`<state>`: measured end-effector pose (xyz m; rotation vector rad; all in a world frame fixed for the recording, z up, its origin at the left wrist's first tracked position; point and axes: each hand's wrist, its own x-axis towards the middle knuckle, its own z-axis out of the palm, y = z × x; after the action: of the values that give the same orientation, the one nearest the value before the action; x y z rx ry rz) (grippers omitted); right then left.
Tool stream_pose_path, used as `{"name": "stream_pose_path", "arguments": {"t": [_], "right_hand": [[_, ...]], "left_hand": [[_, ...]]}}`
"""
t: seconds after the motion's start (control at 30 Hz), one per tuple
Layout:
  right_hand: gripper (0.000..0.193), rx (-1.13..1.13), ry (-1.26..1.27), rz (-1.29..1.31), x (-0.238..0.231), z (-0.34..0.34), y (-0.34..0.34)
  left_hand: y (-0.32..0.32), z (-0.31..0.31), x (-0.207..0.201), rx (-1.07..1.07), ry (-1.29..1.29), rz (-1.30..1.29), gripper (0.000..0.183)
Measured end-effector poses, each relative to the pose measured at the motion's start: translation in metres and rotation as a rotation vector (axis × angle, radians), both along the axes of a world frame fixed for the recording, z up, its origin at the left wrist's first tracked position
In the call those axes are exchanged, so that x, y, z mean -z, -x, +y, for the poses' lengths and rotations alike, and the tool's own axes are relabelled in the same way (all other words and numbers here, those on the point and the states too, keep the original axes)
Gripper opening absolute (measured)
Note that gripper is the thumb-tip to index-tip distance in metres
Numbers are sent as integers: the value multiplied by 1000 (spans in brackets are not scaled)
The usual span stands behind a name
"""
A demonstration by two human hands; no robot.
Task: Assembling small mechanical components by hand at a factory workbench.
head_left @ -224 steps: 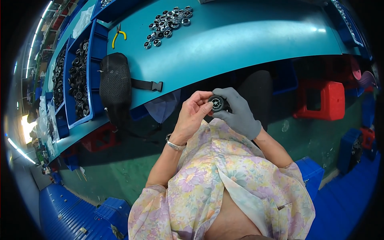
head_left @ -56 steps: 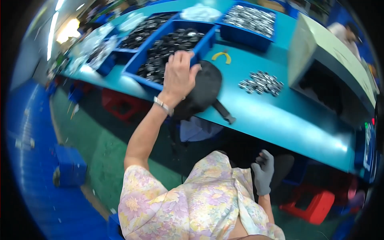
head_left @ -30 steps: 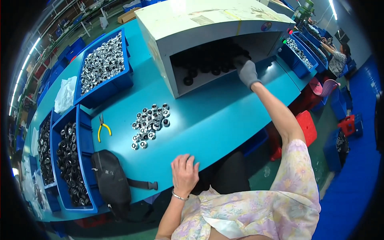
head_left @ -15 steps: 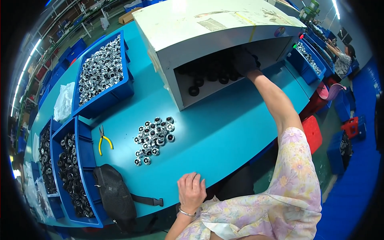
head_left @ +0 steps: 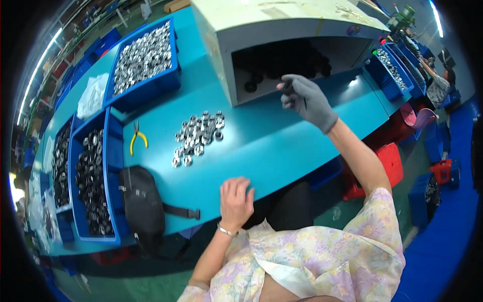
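The right grip (head_left: 311,104), a hand in a grey glove, is raised just in front of a pale open-fronted cabinet (head_left: 229,63), thumb and fingers clamped on a small black piece (head_left: 288,88). Only part of that piece shows, so its full shape cannot be told; a hold at the fingertips probably leaves most of it free to be turned. The cabinet's opening faces the near side, likely so that an arm can reach the dark pieces (head_left: 250,86) heaped inside.

The left grip (head_left: 236,200), bare, is at the near edge of the counter (head_left: 261,151) with its fingers loosely curled. Whether it has anything under the palm cannot be told; its place there seems restful.

Between the cabinet and the left side lies a loose cluster of silver wheels (head_left: 193,136), perhaps spread out so single ones are easy to reach. Blue trays (head_left: 115,166) (head_left: 151,90) at left and far left seem to keep black and silver parts sorted. Yellow-handled pliers (head_left: 146,139) lie with handles toward the near side, handy for picking up.
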<state>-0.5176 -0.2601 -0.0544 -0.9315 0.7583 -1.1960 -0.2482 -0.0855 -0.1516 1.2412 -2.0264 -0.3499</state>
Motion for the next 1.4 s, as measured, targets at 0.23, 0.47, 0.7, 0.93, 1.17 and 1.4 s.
{"name": "stream_pose_path", "arguments": {"t": [0.23,0.47,0.7,0.93,1.17,1.4], "right_hand": [[49,-400,-197,-123,35,144,-68],[34,-571,-406,-268,37,212,-103],[26,-166,135,696,49,148,-113],[30,158,426,1064,81,49,-161],[25,186,567,1273,99,21,-184],[16,100,861,1353,103,36,-154]], "left_hand": [[6,8,-72,57,31,198,58],[-8,51,-43,110,172,227,31],[-38,75,-30,-197,-192,599,33],[-52,72,-20,-143,-461,976,32],[-66,49,-28,9,-663,1520,39],[-72,33,-16,107,-750,1722,45]]}}
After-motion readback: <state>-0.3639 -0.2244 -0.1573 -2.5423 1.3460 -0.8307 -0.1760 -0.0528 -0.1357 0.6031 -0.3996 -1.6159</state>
